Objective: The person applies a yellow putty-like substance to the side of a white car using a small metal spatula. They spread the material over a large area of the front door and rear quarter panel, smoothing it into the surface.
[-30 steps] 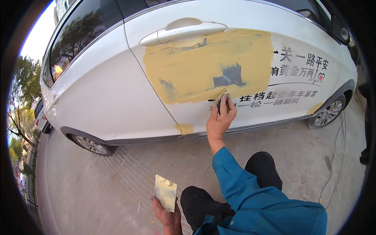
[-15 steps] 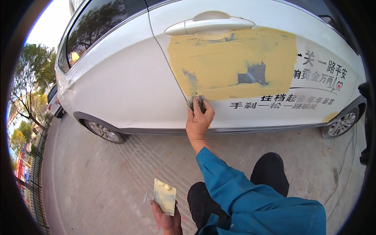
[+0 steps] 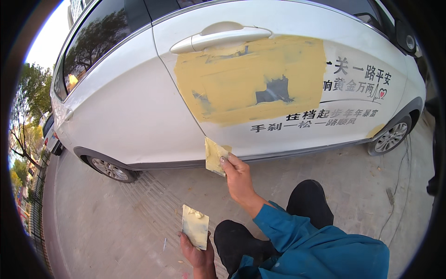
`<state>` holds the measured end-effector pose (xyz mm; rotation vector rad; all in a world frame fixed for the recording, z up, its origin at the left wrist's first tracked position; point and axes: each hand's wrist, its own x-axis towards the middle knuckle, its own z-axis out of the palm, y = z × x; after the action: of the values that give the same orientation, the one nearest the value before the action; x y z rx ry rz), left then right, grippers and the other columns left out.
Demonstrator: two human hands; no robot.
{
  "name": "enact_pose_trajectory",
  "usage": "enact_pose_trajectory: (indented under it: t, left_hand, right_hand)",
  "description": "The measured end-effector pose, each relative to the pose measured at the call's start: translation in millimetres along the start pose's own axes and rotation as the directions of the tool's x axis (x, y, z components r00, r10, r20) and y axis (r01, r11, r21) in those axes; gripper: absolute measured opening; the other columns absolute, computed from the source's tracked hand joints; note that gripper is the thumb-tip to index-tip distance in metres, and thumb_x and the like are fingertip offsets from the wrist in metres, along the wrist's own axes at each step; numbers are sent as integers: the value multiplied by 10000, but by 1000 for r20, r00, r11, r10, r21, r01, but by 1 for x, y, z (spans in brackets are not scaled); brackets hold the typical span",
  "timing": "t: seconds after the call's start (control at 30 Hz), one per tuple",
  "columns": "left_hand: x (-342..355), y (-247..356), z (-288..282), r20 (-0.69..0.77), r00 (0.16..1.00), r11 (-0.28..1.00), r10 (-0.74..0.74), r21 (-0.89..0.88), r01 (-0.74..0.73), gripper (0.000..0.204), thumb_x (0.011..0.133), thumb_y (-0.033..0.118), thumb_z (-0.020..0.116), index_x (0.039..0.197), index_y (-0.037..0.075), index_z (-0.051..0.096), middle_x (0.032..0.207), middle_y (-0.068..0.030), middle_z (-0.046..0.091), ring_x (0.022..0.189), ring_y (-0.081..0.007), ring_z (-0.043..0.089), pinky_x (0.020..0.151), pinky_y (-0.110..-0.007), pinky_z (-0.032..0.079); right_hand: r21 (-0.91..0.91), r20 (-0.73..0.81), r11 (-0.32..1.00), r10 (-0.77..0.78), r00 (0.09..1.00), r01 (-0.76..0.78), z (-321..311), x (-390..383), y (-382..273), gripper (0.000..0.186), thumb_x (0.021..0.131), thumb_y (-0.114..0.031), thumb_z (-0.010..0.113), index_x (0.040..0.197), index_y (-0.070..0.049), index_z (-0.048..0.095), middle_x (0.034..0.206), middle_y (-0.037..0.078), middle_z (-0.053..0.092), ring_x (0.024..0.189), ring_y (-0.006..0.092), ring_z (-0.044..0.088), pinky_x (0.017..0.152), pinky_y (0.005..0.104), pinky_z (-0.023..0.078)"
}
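Observation:
My right hand [image 3: 240, 180] pinches a thin putty spreader [image 3: 213, 157] between thumb and fingers. Yellow putty coats the spreader's face, and it is held just below and in front of the car door. Lower down, my left hand [image 3: 199, 256] grips a flat rectangular putty board [image 3: 195, 229], with a lump of yellow putty along its top edge. A broad patch of yellow putty [image 3: 223, 76] covers the white front door [image 3: 260, 137] under its handle [image 3: 223, 38]. Inside the patch, a dark grey area [image 3: 274, 89] shows through, and smaller grey streaks show toward its left side.
Black lettering and a small red heart mark the door right of and below the patch. The rear wheel [image 3: 111, 168] and front wheel [image 3: 391, 138] stand on grey paving [image 3: 125, 223]. My dark-clad knees are below; a thin cable lies at right.
My right hand has drawn down and away from the patch's lower left corner, and the spreader's putty-coated face now shows. The view has shifted slightly. My left hand still holds the board.

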<state>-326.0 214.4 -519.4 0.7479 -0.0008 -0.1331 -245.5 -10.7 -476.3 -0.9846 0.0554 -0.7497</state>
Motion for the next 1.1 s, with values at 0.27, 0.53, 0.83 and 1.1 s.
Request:
enact_pose_trajectory:
  t: [0.27,0.53,0.83,1.1]
  left_hand:
    - [19,-40,43,190,975,988,-116,-80,133,511,1157,502,429,1409,99,617,1287,-20,727,1108,-168,712,876,-347,567]
    - [28,-35,49,187,978,978,-87,-169,119,593,1168,498,378,1455,17,574,1332,-100,705,1165,-225,700,975,-374,553]
    - [34,-35,26,175,981,988,77,115,-98,599,1157,504,439,1357,-31,620,1265,-135,722,1101,-247,723,936,-381,571]
    - [20,-43,35,401,828,655,392,510,-557,644,1150,504,476,1294,-92,672,1182,-161,720,1022,-228,665,872,-352,517]
  right_hand:
    - [-362,393,871,-180,902,332,-12,-81,-85,312,1064,-34,639,1362,36,699,1281,146,736,1155,230,700,988,332,551]
    - [-517,536,724,-142,832,457,-28,-83,-80,436,952,72,669,1356,-74,742,1314,146,727,1134,310,730,946,355,599]
    - [-635,330,713,-98,939,297,-68,-82,-89,294,993,28,648,1274,29,732,1140,121,755,949,190,724,822,315,577]
    - [-235,87,940,272,958,-246,-53,-104,-83,267,1075,-26,603,1305,81,684,1145,83,742,1014,115,669,862,293,557]
